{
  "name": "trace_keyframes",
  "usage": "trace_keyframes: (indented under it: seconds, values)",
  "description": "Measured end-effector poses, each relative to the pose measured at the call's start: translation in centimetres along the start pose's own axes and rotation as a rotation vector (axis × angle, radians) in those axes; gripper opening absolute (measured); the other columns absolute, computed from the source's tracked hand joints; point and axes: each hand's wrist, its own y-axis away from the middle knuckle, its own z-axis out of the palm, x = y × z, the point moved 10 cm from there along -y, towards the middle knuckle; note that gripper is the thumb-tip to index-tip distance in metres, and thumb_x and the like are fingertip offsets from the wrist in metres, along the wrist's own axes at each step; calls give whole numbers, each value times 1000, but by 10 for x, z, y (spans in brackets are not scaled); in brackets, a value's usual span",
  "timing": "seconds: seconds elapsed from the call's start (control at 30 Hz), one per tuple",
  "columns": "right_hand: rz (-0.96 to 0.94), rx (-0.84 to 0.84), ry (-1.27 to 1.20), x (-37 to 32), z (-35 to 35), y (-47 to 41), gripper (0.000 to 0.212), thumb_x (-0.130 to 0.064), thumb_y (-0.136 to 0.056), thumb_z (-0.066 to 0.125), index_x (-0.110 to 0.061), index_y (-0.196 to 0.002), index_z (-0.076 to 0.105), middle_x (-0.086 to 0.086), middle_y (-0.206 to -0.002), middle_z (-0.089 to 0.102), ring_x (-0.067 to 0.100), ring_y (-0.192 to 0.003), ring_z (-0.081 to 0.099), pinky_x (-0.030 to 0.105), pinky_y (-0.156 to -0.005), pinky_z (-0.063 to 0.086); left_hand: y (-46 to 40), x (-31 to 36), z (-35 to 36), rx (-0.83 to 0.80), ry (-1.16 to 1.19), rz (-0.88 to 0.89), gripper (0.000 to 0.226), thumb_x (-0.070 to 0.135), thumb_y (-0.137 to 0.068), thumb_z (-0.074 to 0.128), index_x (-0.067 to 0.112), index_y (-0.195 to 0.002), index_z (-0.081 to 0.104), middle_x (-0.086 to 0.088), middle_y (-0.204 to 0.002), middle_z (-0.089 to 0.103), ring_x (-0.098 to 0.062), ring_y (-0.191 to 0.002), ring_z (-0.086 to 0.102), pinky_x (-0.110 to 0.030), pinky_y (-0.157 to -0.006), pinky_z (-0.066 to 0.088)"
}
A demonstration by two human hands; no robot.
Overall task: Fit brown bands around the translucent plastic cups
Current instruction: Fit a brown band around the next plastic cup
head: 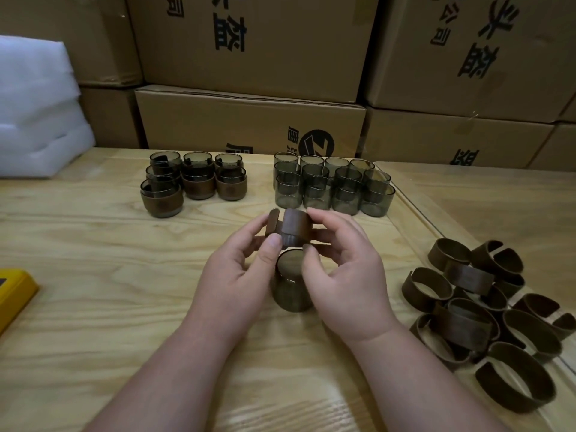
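A person's two bare hands work over a pale wooden table (93,275), seen from above and behind. At the far left of the table stands a cluster of translucent cups already wearing brown bands (194,182), stacked in three columns; the exact count is hard to tell because they overlap. To its right is a group of bare translucent cups (333,185), roughly a dozen in three rows, some stacked. At the right edge lies a loose pile of brown bands (486,316), about fifteen open C-shaped strips, tumbled over one another. In the centre, one single cup (291,285) stands mouth-down on the table between the hands, its flat base facing up and its axis vertical. Just above it, both hands hold one brown band (293,229). The left hand (240,269) pinches the band's left end between thumb and fingers; the right hand (339,263) pinches its right side the same way, fingers curled. The band's split ends point left, and its ring axis tilts toward the camera. Cardboard boxes (249,120) are stacked behind, white foam (37,104) sits far left, and a yellow object (12,294) lies at the left edge.
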Motion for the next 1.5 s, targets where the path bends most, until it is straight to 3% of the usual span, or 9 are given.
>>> trace_keyframes:
  seconds: [0.17, 0.27, 0.4, 0.53, 0.67, 0.83, 0.97, 1.2, 1.5]
  values:
    - [6, -29, 46, 3, 0, -1, 58, 4, -93, 63, -44, -126, 62, -22, -125, 58, 8, -114, 64, 15, -93, 50, 0, -7, -2, 24, 59, -21, 33, 45, -82, 69, 43, -114, 65, 18, -100, 78, 1, -90, 73, -8, -70, 50]
    - [40, -96, 62, 7, 4, -1, 56, -8, -93, 60, -50, -130, 60, -26, -127, 55, 6, -121, 59, 15, -96, 47, 1, -7, -4, 43, 85, -25, 34, 44, -79, 72, 39, -112, 67, 16, -100, 78, 0, -90, 73, -8, -69, 50]
    - [145, -342, 128, 19, 28, 7, 69, -30, -92, 54, -63, -146, 29, -29, -142, 41, -7, -134, 41, 23, -106, 43, -1, -7, -9, 94, 104, -29, 32, 40, -78, 75, 37, -109, 68, 17, -100, 78, 2, -91, 72, -9, -70, 51]
    - [197, -332, 151, 27, 28, 9, 71, -47, -89, 55, -66, -147, 17, -34, -141, 39, -15, -131, 39, 20, -104, 43, -2, -8, -15, 136, 94, -13, 28, 30, -84, 83, 41, -104, 68, 16, -99, 78, -7, -100, 71, -15, -76, 52]
    - [133, -264, 163, 20, 20, 4, 75, -48, -85, 67, -54, -150, 30, -30, -139, 46, -13, -129, 43, 0, -96, 34, -2, -5, -19, 164, 41, 10, 38, 43, -74, 79, 51, -109, 66, 18, -101, 77, -1, -104, 68, -4, -74, 44]
    - [30, -233, 216, 7, 16, 3, 59, -37, -91, 67, -42, -147, 48, -21, -138, 55, -4, -130, 48, 5, -104, 33, -3, -4, -21, 157, -15, 49, 54, 41, -72, 79, 49, -124, 64, 17, -106, 75, 2, -111, 66, -2, -76, 44]
    - [64, -201, 181, 10, 11, 2, 54, -28, -94, 70, -40, -144, 53, -21, -134, 59, -6, -126, 51, 3, -99, 34, -2, -2, -18, 132, -8, 60, 52, 41, -74, 78, 49, -124, 66, 11, -109, 76, 2, -111, 66, -1, -77, 44]
    - [108, -161, 117, 13, 8, 2, 43, -52, -83, 69, -51, -125, 59, -30, -119, 66, -6, -120, 57, 6, -95, 40, 0, 3, -21, 154, -13, 61, 42, 47, -71, 78, 47, -113, 70, 9, -104, 76, 5, -102, 67, -1, -77, 42]
    - [133, -140, 79, 17, 6, 4, 39, -46, -81, 72, -50, -118, 61, -28, -115, 68, -7, -118, 59, 5, -94, 41, 0, 5, -16, 117, -45, 77, 57, 48, -69, 80, 44, -123, 67, 8, -109, 76, 4, -109, 66, 0, -82, 42]
